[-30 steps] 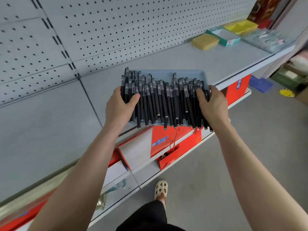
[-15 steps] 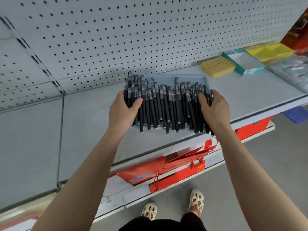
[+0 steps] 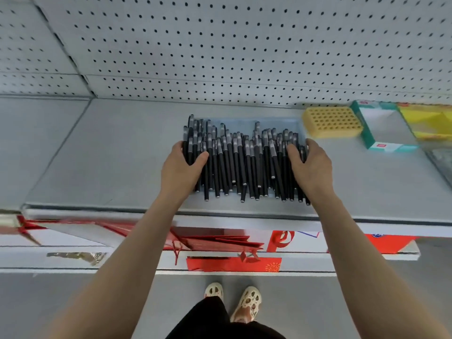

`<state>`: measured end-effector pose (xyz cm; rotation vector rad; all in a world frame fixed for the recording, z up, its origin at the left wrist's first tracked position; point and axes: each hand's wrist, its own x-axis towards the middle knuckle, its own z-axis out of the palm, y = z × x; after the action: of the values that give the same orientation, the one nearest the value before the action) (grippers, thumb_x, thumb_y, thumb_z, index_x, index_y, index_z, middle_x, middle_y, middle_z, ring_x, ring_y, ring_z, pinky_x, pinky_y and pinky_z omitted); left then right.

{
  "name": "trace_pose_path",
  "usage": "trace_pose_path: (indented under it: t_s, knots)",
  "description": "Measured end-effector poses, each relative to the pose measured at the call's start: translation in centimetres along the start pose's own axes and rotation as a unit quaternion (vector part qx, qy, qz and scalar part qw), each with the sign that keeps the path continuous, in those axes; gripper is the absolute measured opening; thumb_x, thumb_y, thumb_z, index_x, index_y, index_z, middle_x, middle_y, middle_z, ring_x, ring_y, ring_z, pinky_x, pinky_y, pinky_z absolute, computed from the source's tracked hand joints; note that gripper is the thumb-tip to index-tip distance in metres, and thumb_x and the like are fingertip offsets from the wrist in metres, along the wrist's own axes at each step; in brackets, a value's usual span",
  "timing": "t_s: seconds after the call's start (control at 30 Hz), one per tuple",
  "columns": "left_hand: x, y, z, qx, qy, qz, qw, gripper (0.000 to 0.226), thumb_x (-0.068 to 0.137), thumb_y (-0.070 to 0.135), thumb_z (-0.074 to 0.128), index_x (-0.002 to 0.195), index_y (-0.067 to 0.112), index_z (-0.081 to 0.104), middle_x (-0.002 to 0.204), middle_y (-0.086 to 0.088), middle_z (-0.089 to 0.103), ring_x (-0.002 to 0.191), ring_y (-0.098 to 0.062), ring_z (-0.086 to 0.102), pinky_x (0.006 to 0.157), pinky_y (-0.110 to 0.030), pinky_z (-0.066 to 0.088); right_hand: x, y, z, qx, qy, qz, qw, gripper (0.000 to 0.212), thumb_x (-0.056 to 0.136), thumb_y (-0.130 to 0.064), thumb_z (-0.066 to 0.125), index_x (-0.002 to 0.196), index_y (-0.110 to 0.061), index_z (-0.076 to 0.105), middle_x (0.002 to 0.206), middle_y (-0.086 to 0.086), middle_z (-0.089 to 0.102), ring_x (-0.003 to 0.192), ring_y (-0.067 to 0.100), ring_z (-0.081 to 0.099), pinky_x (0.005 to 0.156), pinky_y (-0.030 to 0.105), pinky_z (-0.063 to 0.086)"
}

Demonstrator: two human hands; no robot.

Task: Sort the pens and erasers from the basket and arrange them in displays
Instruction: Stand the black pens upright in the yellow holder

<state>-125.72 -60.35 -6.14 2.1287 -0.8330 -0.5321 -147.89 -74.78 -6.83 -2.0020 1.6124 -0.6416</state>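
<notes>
Pens: a heap of black pens (image 3: 244, 162) lying side by side in a blue tray (image 3: 276, 123), their near ends sticking out past its front.
Tray place: over the middle of the shelf (image 3: 110, 155), between back wall and front edge; whether it rests on the shelf I cannot tell.
Left hand (image 3: 179, 171): clamped on the left end of the heap, thumb on top, fingers round the side.
Right hand (image 3: 310, 165): clamped on the right end, likewise.
Right of tray: a yellow holed block (image 3: 332, 121) just beside its back right corner, then a green-edged box (image 3: 381, 128).
Behind: pegboard (image 3: 220, 45).
</notes>
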Motion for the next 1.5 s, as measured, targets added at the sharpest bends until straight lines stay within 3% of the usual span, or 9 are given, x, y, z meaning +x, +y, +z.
trace_pose_path:
  t_s: [0.2,0.37,0.5,0.77,0.97,1.13,1.3,1.4,1.5]
  knots:
    - [0.7,-0.2,0.6,0.083,0.011,-0.032,0.996,0.078,0.089,0.057,0.054,0.145,0.006,0.034,0.140,-0.016,0.049,0.129,-0.036,0.043,0.107,-0.049,0.038,2.1,0.1,0.9,-0.012,-0.028,-0.036,0.999,0.055,0.099,-0.048,0.043,0.134,-0.007,0.046,0.127,0.016,0.056,0.117,0.032,0.053,0.094,0.037,0.041]
    - [0.8,0.1,1.0,0.153,0.009,-0.039,0.987,0.071,0.092,0.053,0.052,0.140,0.004,0.037,0.140,-0.020,0.033,0.127,-0.038,0.035,0.107,-0.044,0.031,3.1,0.0,1.5,-0.046,-0.045,-0.046,0.997,0.058,0.101,-0.045,0.042,0.142,-0.004,0.038,0.132,0.019,0.050,0.121,0.034,0.049,0.099,0.040,0.039]
    - [1.0,0.2,1.3,0.211,0.002,-0.028,0.977,0.065,0.093,0.055,0.048,0.131,0.002,0.043,0.136,-0.020,0.035,0.121,-0.038,0.036,0.103,-0.043,0.031,3.8,0.3,2.3,-0.083,-0.032,-0.047,0.995,0.055,0.100,-0.045,0.040,0.133,-0.001,0.045,0.120,0.023,0.050,0.112,0.039,0.048,0.095,0.044,0.039]
    - [0.7,-0.1,1.1,0.288,0.019,0.027,0.957,0.064,0.090,0.061,0.047,0.125,0.008,0.048,0.129,-0.018,0.040,0.115,-0.035,0.036,0.098,-0.041,0.035,4.3,-0.8,2.7,-0.150,0.023,-0.085,0.985,0.047,0.099,-0.037,0.043,0.126,-0.001,0.056,0.123,0.021,0.045,0.110,0.036,0.041,0.102,0.044,0.031]
    - [0.6,1.7,1.2,0.318,-0.038,0.049,0.946,0.055,0.096,0.049,0.046,0.124,0.001,0.046,0.128,-0.022,0.042,0.117,-0.035,0.039,0.101,-0.039,0.032,4.2,-2.1,3.4,-0.162,-0.012,-0.142,0.977,0.049,0.099,-0.043,0.042,0.126,-0.005,0.056,0.120,0.019,0.048,0.107,0.036,0.044,0.099,0.042,0.033]
    - [1.2,3.6,1.4,0.367,-0.029,0.052,0.928,0.031,0.093,0.029,0.050,0.109,0.003,0.051,0.106,-0.014,0.051,0.101,-0.030,0.051,0.084,-0.033,0.039,4.4,-1.8,3.0,-0.151,-0.027,-0.162,0.975,0.050,0.098,-0.044,0.044,0.124,-0.003,0.058,0.119,0.019,0.048,0.107,0.035,0.043,0.098,0.041,0.033]
    - [2.2,4.5,2.6,0.343,-0.028,0.019,0.939,0.013,0.085,0.012,0.058,0.085,0.009,0.045,0.070,-0.003,0.045,0.089,-0.032,0.062,0.067,-0.030,0.038,4.7,-1.4,2.3,-0.139,-0.060,-0.190,0.970,0.050,0.099,-0.045,0.043,0.127,-0.006,0.056,0.122,0.015,0.046,0.110,0.031,0.042,0.099,0.038,0.033]
    - [2.4,4.8,3.1,0.344,-0.021,0.009,0.939,0.010,0.086,0.009,0.055,0.086,0.009,0.045,0.087,-0.012,0.061,0.091,-0.035,0.063,0.068,-0.030,0.037,5.1,-1.2,1.7,-0.109,-0.086,-0.201,0.970,0.048,0.099,-0.045,0.043,0.129,-0.009,0.054,0.124,0.013,0.045,0.112,0.028,0.041,0.097,0.037,0.035]
    - [2.6,4.8,3.1,0.288,0.007,-0.022,0.957,0.010,0.089,0.011,0.054,0.092,0.007,0.046,0.084,-0.011,0.052,0.091,-0.035,0.059,0.070,-0.030,0.035,5.7,-0.8,1.4,-0.093,-0.106,-0.215,0.966,0.048,0.098,-0.046,0.043,0.132,-0.012,0.053,0.127,0.011,0.044,0.114,0.026,0.042,0.097,0.036,0.037]
